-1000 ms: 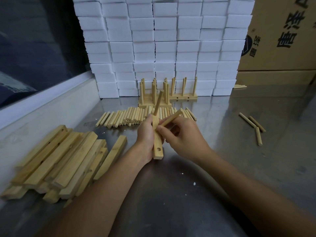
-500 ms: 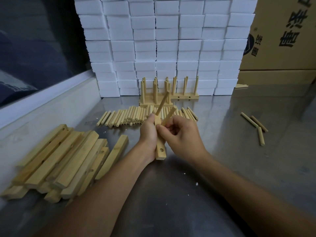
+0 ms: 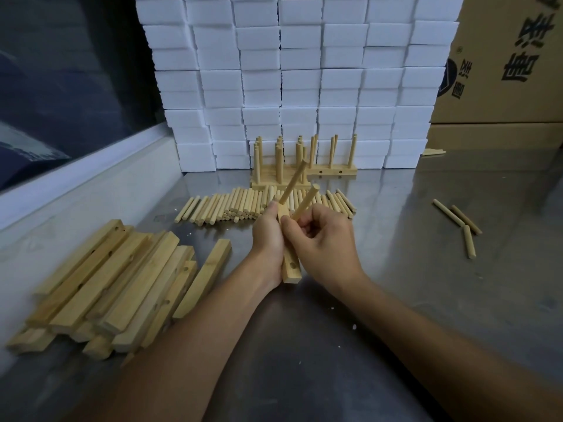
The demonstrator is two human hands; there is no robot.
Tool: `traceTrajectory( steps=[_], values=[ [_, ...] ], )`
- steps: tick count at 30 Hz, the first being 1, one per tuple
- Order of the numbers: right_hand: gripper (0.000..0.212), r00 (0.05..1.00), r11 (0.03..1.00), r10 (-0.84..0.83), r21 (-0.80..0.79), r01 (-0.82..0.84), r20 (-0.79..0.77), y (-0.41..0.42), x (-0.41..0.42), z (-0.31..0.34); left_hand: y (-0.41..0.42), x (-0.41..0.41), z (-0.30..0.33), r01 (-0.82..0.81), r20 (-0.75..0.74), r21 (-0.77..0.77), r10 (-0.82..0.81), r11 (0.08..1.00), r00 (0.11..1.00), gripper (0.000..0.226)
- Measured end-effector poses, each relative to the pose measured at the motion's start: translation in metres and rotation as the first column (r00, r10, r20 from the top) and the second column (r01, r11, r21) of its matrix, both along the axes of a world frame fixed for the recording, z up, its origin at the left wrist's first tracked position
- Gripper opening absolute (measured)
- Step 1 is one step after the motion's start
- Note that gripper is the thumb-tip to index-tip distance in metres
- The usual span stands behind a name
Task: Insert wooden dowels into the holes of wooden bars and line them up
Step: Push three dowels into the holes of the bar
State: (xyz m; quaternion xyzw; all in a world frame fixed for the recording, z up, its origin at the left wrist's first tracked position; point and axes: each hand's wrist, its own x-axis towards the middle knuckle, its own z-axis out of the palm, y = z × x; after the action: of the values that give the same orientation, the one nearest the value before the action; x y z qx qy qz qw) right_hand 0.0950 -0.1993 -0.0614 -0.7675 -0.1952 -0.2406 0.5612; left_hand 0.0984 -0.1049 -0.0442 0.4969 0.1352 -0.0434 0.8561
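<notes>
Dowel (image 3: 304, 202) pinched in right hand (image 3: 327, 243) has swung from slanting to nearly parallel with the seated dowel (image 3: 293, 181), nearing the middle hole of the bar (image 3: 289, 263) gripped by left hand (image 3: 268, 239), insertion judged imminent.

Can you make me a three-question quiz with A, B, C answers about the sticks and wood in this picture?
1. Where is the bar pile?
A. left of the arms
B. on the boxes
C. far right

2. How many loose dowels lie at the right?
A. one
B. three
C. ten

3. What is the right hand doing?
A. lying flat
B. pinching a dowel
C. pointing

Answers: 1 A, the pile lies beside the left arm. 2 B, three lie apart there. 3 B, its fingers pinch a dowel by the bar held in the left hand.
</notes>
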Motion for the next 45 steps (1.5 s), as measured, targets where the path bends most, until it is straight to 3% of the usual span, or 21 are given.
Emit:
traceTrajectory(
  steps=[10,20,31,34,38,45],
  values=[
    [0.015,0.998,0.984,0.034,-0.174,-0.023,0.057,-0.011,0.003,0.002,-0.002,0.005,-0.001,-0.041,0.03,0.04,0.04,0.998,0.999,0.066],
    [0.013,0.999,0.983,0.032,-0.182,-0.023,0.043,-0.01,0.005,0.005,-0.001,0.007,-0.001,-0.043,0.049,0.061,0.04,0.997,0.998,0.06],
    [0.023,0.987,0.976,0.074,-0.215,-0.042,0.145,-0.017,0.001,-0.003,0.002,0.006,-0.001,0.01,0.033,0.009,-0.01,1.0,0.999,0.066],
    [0.025,0.978,0.971,0.129,-0.22,-0.092,0.163,-0.028,0.001,0.002,0.008,0.007,0.0,-0.014,0.026,0.026,0.014,1.0,1.0,0.051],
    [0.034,0.987,0.926,-0.089,-0.354,0.132,0.135,-0.054,0.018,0.0,0.012,0.01,0.0,-0.038,0.078,-0.009,0.039,0.999,0.996,0.039],
    [0.016,0.904,0.863,-0.39,-0.412,0.293,-0.175,-0.093,0.049,-0.011,0.011,0.014,-0.004,-0.106,0.037,-0.08,0.109,0.991,0.993,0.041]
  ],
)
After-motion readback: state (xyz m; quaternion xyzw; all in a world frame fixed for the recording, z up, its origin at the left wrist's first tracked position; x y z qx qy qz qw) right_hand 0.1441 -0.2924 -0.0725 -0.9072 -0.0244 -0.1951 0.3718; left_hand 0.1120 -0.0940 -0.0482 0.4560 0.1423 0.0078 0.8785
